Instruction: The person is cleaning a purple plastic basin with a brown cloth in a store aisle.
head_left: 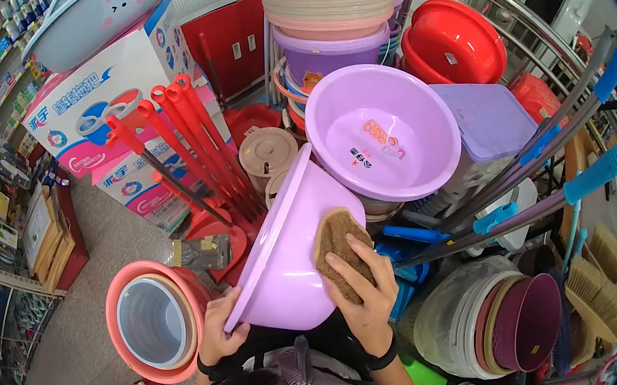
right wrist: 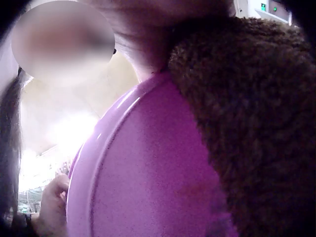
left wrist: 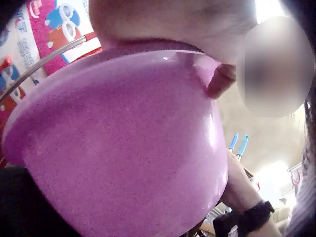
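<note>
A glossy light-purple basin point(head_left: 284, 267) is tilted on its side in front of the person, its rim to the left. The left hand point(head_left: 223, 327) grips the lower end of that rim, thumb on one face. Against the basin's outer wall, the right hand point(head_left: 366, 290) holds a fuzzy brown cloth point(head_left: 333, 244), fingers spread over it. In the right wrist view the cloth point(right wrist: 252, 113) covers much of the basin wall point(right wrist: 143, 173). The basin point(left wrist: 128, 143) also fills most of the left wrist view.
Another purple basin point(head_left: 383, 132) stands just beyond. Red-handled tools point(head_left: 191, 138) rise at left, blue-handled poles point(head_left: 514, 173) at right. Nested bins point(head_left: 155, 320) sit on the floor at lower left; purple bins point(head_left: 529, 323) stand at right. Cartons point(head_left: 93, 113) are stacked behind.
</note>
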{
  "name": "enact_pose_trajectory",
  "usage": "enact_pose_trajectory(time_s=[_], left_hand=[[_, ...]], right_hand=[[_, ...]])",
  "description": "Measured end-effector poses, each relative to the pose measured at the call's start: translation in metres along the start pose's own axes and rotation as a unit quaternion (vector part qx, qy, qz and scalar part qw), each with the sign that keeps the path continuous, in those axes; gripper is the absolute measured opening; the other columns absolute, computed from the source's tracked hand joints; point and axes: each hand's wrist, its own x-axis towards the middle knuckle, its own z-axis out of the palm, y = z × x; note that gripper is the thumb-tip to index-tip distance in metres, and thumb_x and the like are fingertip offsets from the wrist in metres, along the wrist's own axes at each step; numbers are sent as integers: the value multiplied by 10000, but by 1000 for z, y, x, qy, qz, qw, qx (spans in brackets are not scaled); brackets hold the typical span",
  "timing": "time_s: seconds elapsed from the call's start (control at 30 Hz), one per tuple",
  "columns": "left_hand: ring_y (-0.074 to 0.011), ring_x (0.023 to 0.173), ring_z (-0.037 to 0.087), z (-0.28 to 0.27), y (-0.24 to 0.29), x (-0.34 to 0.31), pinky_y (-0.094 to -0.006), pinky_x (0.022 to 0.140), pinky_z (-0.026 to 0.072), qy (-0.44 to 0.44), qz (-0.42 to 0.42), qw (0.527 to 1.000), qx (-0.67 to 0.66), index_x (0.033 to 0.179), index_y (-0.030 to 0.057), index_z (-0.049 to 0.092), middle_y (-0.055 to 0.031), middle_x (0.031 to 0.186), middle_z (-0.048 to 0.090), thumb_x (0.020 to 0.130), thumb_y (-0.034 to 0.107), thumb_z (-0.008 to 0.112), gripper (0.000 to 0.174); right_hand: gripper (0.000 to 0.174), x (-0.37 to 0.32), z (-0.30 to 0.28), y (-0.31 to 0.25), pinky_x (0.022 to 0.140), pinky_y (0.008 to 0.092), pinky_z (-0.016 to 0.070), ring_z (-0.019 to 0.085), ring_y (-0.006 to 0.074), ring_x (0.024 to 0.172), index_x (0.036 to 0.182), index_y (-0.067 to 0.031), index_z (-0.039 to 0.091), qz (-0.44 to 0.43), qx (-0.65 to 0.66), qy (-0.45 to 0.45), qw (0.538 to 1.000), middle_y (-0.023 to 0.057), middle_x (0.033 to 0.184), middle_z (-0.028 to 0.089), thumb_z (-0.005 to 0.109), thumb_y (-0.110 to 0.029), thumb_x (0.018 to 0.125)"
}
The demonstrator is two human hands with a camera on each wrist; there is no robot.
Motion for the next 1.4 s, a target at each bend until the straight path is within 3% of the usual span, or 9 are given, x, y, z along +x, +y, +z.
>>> enact_pose_trajectory(time_s=[0.27,0.57,0.73,0.83,1.0,1.07,1.13,1.27,1.4], left_hand=[[-194,779,675,-3,110,39,-295,712,512,77,-113,990,31,1325,-58,536,-148,925,691,744,-18,629,590],[-218,517,643,-7,98,30,-310,532,500,32,-105,990,87,1069,-31,674,-100,668,674,739,171,859,429],[-195,485,618,-4,90,34,-287,498,465,4,62,992,108,878,-15,727,-92,596,640,655,143,897,322],[-178,447,566,-8,77,33,-273,476,433,1,75,992,102,865,-9,744,-63,570,620,638,106,890,294],[-166,426,522,-15,59,31,-262,457,399,-9,92,993,73,860,-5,757,-35,546,596,626,79,882,278],[-159,456,543,-16,58,29,-268,474,403,-27,67,995,66,853,0,758,-30,555,605,617,90,890,285],[-167,485,561,-20,59,28,-282,501,416,-29,54,996,71,835,3,752,-35,566,611,607,91,886,278],[-216,576,608,-36,54,21,-326,589,454,-19,-36,998,42,762,-2,715,-67,624,635,580,77,862,247],[-300,751,668,-41,71,5,-359,724,511,119,-101,979,131,979,-18,679,-151,864,692,647,19,789,352]], right_hand=[[497,-30,3,-13,647,271,523,563,187,728,1113,-270,759,-96,-12,-4,995,36,1239,649,820,-203,625],[478,-3,-9,-8,751,320,505,607,221,847,1113,-209,759,-33,1,-64,997,45,1229,667,801,-112,646],[385,25,-14,-7,741,315,497,594,227,860,1123,-165,750,65,-18,-67,995,58,1213,675,783,-131,741],[423,25,-21,-3,731,303,509,584,190,859,1142,-197,737,-209,-108,-119,965,-6,1214,669,770,-208,720],[428,18,-10,-4,681,286,521,579,189,795,1124,-234,742,-144,-12,-99,985,-39,1190,669,771,-202,698],[420,28,-8,2,684,295,525,575,204,777,1122,-229,743,-153,-12,-98,983,-28,1190,671,775,-192,704],[403,36,-5,2,708,312,534,578,235,790,1120,-199,743,1,8,-81,997,2,1199,670,778,-172,720],[418,25,-2,-8,728,327,538,589,256,826,1149,-181,726,-42,-15,-79,996,24,1215,662,773,-169,734],[455,8,0,-23,701,283,524,599,209,845,1170,-184,715,-121,-53,-106,986,10,1259,637,762,-180,718]])
